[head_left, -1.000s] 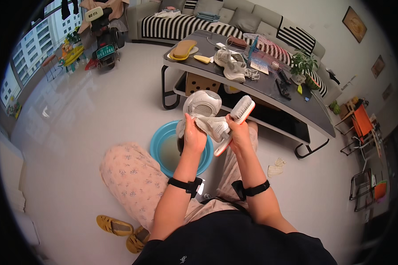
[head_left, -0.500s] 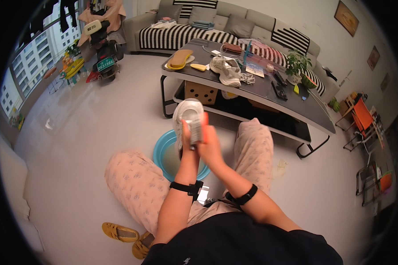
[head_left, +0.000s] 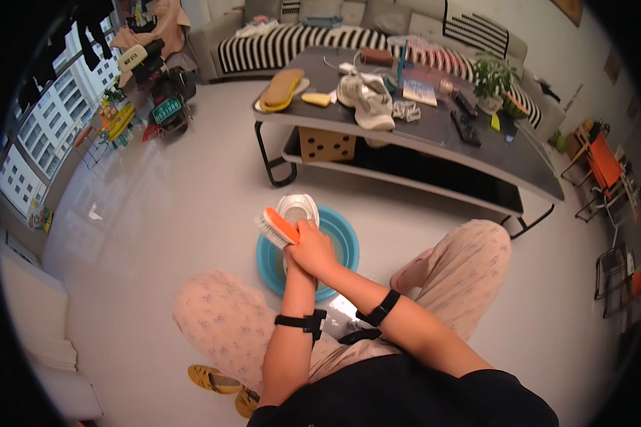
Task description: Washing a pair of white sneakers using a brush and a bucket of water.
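Observation:
Over the blue basin [head_left: 347, 240] I hold a white sneaker [head_left: 298, 206], its toe pointing away from me. My left hand [head_left: 296, 265] grips the shoe from the near side and is mostly covered by the other hand. Crossing over it, my right hand [head_left: 314, 250] is closed around a scrub brush [head_left: 283, 226] with an orange back and white bristles. The bristles face left and down, beside the shoe. Cloudy water shows in the basin, partly hidden by my hands and the shoe.
Ahead stands a dark-topped coffee table [head_left: 434, 128] bearing a pale sneaker [head_left: 372, 107], insoles [head_left: 281, 89] and a potted plant [head_left: 493, 78]. Yellow shoes [head_left: 214, 379] lie on the floor by my left leg. A scooter [head_left: 165, 92] is parked at the far left.
The sneaker has come down and nearer, lower over the basin. The brush has turned from upright to slanting, its bristles now left of the shoe. My right knee has swung outward.

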Motion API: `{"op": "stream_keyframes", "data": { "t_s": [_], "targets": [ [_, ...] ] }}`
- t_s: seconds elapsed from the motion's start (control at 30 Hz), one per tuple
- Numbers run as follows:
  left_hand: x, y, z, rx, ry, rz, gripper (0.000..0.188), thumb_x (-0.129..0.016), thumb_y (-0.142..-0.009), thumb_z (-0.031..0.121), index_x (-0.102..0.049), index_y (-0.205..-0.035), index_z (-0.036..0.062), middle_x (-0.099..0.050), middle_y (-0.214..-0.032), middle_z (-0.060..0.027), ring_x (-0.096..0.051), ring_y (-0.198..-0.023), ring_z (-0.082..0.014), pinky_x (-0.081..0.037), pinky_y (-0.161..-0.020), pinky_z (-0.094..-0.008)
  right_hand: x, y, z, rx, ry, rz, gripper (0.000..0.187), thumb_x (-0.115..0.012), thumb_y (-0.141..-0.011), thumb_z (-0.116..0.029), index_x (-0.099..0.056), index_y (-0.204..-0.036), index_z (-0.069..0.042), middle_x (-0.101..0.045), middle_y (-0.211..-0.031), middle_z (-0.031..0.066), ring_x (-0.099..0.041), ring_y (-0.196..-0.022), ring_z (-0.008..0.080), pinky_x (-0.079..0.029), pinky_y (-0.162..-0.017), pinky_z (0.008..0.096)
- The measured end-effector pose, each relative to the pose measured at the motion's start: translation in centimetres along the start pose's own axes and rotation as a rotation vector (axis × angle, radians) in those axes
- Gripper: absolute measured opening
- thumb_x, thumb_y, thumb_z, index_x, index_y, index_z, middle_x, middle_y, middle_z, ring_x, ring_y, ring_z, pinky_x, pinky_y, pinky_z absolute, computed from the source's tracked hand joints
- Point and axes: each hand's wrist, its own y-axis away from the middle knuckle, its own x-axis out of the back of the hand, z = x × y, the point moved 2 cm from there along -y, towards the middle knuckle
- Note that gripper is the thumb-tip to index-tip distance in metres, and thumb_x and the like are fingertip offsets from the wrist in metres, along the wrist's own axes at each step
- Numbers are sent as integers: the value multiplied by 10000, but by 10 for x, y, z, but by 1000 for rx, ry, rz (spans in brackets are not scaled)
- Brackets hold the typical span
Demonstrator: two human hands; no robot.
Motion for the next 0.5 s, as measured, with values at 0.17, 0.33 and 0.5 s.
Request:
{"op": "stream_keyframes", "data": {
  "t_s": [0.17,0.33,0.5],
  "targets": [
    [0,-9,-12,102,-44,19,314,-379,-916,231,-443,-1180,72,-517,-1065,-64,-540,-960,-192,-453,-811,-310,7,-24,25,2,47,44,191,-600,-688,-148,-506,-832,-64,-573,-886,137,-568,-813,363,-459,-689,432],
    [-11,-16,-24,-164,-118,251,240,-397,-919,137,-453,-1108,0,-526,-1083,-113,-544,-991,-220,-454,-865,-343,18,-47,44,355,153,345,109,-560,-720,-89,-469,-761,-46,-541,-866,112,-562,-781,305,-480,-634,383],
    [-1,-14,-36,-76,-347,154,309,-397,-945,221,-449,-1117,-30,-518,-1132,-121,-526,-1021,-181,-421,-884,-307,36,-58,55,35,14,636,164,-573,-715,-118,-537,-864,-59,-546,-903,102,-522,-811,313,-465,-678,400]
  ]
}}
